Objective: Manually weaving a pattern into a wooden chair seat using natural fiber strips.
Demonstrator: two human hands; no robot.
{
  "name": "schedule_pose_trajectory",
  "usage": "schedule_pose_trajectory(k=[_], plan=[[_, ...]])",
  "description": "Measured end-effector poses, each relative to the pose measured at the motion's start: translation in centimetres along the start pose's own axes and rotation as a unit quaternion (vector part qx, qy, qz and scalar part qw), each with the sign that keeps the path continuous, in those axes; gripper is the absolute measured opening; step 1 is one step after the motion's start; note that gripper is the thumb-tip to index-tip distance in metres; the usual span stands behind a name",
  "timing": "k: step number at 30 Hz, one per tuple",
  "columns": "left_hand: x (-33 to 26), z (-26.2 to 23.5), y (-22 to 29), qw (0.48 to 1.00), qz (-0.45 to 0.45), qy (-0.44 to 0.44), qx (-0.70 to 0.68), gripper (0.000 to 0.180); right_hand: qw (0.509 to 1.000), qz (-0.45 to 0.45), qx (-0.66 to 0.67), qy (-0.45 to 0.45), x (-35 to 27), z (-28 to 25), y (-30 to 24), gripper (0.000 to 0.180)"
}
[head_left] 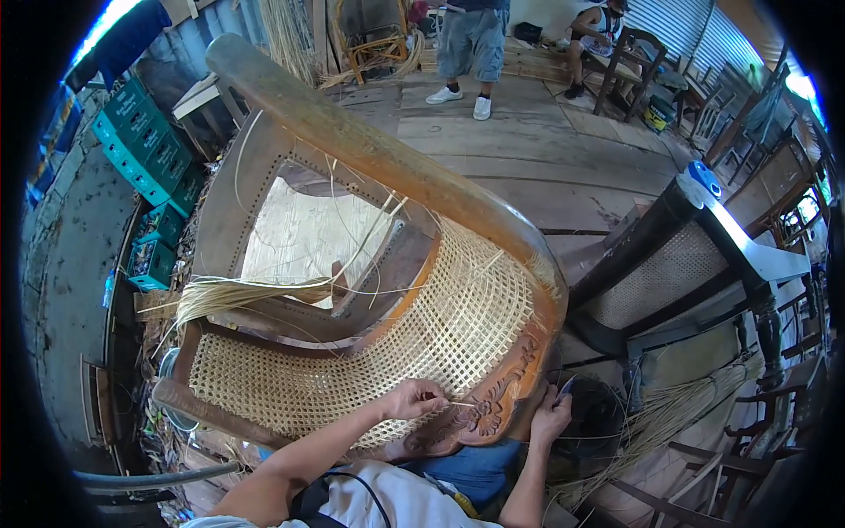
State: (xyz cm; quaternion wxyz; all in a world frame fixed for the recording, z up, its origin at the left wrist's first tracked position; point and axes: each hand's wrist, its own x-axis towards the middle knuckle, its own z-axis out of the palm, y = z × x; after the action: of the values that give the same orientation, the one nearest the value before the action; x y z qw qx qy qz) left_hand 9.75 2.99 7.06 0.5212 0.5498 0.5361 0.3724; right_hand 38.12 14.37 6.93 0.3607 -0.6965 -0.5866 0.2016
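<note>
A curved wooden chair frame with a woven cane panel (480,290) lies across my lap, its carved floral rail (488,414) close to me. Above the near edge of the weave, my left hand (412,399) is closed in a pinch on a thin cane strand (461,404) that runs toward the carving. Just right of the carved rail, my right hand (551,419) is closed around a small tool with a bluish, pointed end (568,385); its exact kind is not clear. A bundle of loose cane strands (229,297) rests over the chair's left part.
A dark chair with a cane back (669,273) stands at right, beside a black bucket (598,418) and long cane strands (695,400). Green crates (145,145) are stacked at far left. One person stands (471,44) and another sits (598,35) at the back.
</note>
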Motion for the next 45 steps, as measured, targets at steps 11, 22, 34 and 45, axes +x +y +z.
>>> schedule_pose_trajectory(k=[11, 22, 34, 45], plan=[[-0.3, -0.4, -0.7, 0.996, 0.061, -0.007, 0.069, 0.019, 0.999, -0.028, -0.028, -0.014, -0.4, 0.0, 0.4, 0.044], [-0.1, -1.5, -1.6, 0.991, 0.108, -0.018, 0.076, 0.02, 0.973, 0.129, 0.167, -0.098, -1.4, -2.9, 0.8, 0.038], [-0.2, -2.1, -1.5, 0.994, 0.105, -0.004, 0.004, 0.02, 0.946, -0.191, 0.037, -0.258, -8.6, -1.0, -10.4, 0.024], [0.6, -1.1, -4.2, 0.99, 0.099, 0.008, -0.096, 0.019, 0.928, -0.125, -0.163, -0.311, -8.8, 2.5, -13.3, 0.028]])
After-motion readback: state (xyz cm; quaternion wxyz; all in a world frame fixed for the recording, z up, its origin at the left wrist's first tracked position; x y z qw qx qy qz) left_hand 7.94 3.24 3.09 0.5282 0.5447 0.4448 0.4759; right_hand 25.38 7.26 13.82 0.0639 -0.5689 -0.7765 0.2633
